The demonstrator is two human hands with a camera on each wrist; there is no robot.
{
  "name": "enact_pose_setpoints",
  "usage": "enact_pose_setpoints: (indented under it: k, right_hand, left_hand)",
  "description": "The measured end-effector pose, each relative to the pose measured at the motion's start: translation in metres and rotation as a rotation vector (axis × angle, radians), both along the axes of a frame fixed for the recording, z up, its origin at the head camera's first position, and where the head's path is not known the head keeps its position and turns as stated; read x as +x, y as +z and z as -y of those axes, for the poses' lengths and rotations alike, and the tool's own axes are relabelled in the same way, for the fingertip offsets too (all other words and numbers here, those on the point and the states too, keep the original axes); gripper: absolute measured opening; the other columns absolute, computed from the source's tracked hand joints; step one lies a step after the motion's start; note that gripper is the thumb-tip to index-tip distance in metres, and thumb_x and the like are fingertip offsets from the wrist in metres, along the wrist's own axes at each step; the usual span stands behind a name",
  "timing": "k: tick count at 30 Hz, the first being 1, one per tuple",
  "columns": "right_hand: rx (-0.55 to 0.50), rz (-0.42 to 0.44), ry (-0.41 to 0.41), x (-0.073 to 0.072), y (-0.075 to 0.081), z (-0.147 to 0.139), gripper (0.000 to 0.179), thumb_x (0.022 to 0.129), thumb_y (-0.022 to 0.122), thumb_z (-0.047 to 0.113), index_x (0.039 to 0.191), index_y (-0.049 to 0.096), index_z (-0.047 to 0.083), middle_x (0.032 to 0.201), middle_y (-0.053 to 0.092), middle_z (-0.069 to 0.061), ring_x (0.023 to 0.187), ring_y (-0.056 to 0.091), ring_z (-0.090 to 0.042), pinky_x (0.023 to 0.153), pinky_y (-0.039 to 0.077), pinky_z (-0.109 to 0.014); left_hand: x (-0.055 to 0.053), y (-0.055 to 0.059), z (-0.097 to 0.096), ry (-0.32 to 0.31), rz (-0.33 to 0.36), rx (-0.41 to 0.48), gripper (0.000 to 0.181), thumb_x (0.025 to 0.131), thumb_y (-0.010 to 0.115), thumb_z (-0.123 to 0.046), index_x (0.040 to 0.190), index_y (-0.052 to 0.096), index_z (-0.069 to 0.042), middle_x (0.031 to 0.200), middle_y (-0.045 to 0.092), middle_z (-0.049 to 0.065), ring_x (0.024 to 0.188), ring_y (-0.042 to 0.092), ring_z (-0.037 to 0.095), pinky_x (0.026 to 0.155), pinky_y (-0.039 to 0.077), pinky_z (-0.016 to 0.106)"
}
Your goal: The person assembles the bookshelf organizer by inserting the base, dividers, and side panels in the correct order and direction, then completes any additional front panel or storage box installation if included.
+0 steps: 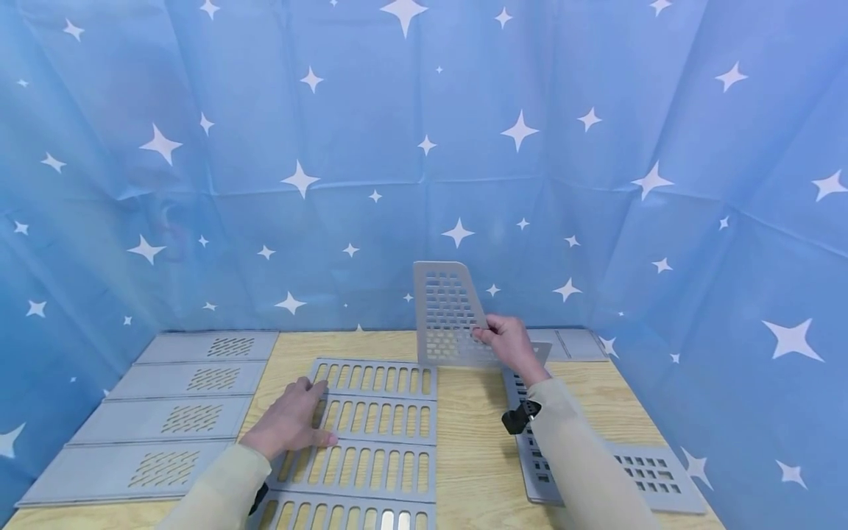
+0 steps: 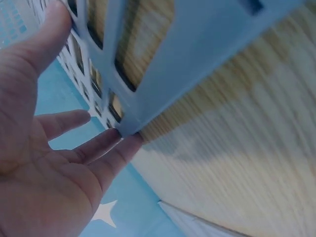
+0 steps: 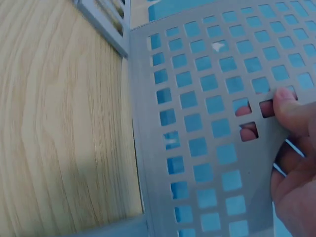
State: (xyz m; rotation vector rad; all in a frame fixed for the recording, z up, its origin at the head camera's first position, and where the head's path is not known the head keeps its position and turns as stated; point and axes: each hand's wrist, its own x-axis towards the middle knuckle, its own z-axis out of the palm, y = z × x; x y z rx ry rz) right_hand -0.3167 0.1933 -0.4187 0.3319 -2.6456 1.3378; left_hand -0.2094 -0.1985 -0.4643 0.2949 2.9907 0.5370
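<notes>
My right hand [image 1: 510,342] grips a grey panel [image 1: 421,324] with small rectangular holes, held upright above the back of the table. In the right wrist view, the thumb lies on the near face of this panel [image 3: 143,113], while fingertips [image 3: 248,132] show through its holes from behind. My left hand [image 1: 291,419] touches the left side of a flat grey panel with long slots [image 1: 371,442]. From the left wrist, its fingers look loosely extended, two fingertips touching a corner of the slotted panel [image 2: 163,84].
Several grey panels with slanted slots [image 1: 99,419] lie in a column on the left of the wooden table [image 1: 470,442]. Beneath the right forearm lie more perforated panels [image 1: 662,503]. A plain grey panel [image 1: 583,344] lies at the back right. A blue star-patterned curtain [image 1: 371,221] surrounds the table.
</notes>
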Motion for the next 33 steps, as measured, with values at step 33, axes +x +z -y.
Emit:
enact_pose_setpoints:
  k: [33]
  right_hand:
    - [-0.215, -0.117, 0.033, 0.007, 0.026, 0.088, 0.013, 0.099, 0.071, 0.012, 0.099, 0.078, 0.001, 0.080, 0.069, -0.023, 0.057, 0.038, -0.016, 0.054, 0.030, -0.028]
  left_hand:
    - [-0.034, 0.033, -0.035, 0.065, 0.050, 0.575, 0.066, 0.099, 0.063, -0.010, 0.153, 0.035, 0.013, 0.133, 0.061, 0.025, 0.118, 0.062, 0.036, 0.099, 0.054, 0.050]
